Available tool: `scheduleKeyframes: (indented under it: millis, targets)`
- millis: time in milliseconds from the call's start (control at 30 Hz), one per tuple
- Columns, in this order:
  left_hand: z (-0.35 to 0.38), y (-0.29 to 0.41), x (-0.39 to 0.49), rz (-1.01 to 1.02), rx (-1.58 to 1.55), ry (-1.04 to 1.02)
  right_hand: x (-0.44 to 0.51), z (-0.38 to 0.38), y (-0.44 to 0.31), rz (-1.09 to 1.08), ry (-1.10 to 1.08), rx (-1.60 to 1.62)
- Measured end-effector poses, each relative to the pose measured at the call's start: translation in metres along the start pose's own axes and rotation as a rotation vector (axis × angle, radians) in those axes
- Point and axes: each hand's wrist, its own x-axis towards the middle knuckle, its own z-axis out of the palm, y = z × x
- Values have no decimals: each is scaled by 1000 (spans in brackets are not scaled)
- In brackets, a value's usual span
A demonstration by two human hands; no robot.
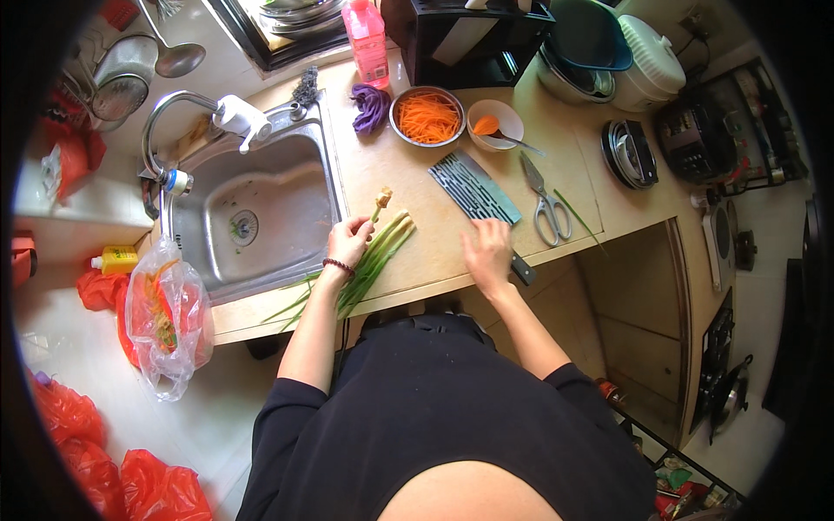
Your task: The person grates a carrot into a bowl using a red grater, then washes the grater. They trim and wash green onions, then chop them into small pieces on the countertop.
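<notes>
My left hand point(350, 242), with a beaded bracelet at the wrist, grips a green stalk with a pale brown root end sticking up. Beside and below it a bunch of green onions point(381, 260) lies on the counter, root ends away from me, leaves trailing over the edge. My right hand point(488, 254) is over the near edge of a patterned cleaver blade point(472, 185); its black handle point(523, 268) juts past the counter edge. Whether the fingers hold the cleaver is unclear. Kitchen scissors point(550, 211) and a loose green leaf point(576, 215) lie right of the blade.
A steel sink point(260, 195) with a curved faucet point(153, 137) is at left, a plastic bag of scraps point(163, 319) beside it. Behind are a bowl of shredded carrot point(428, 116), a white bowl point(505, 140) with a carrot piece, a purple cloth point(370, 109) and a pink bottle point(366, 45).
</notes>
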Motion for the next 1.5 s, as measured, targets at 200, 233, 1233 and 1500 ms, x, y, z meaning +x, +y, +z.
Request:
scheduleKeyframes:
  millis: [200, 233, 1233, 1500]
  targets:
    - [-14, 25, -23, 97, 78, 17, 47, 46, -83, 46, -192, 527]
    - [-18, 31, -30, 120, 148, 60, 53, 50, -93, -1, -190, 622]
    - [-119, 42, -174, 307, 685, 986, 36, 97, -279, -254, -714, 806]
    - [-182, 32, -210, 327, 560, 1289, 23, 106, -386, -69, -967, 1137]
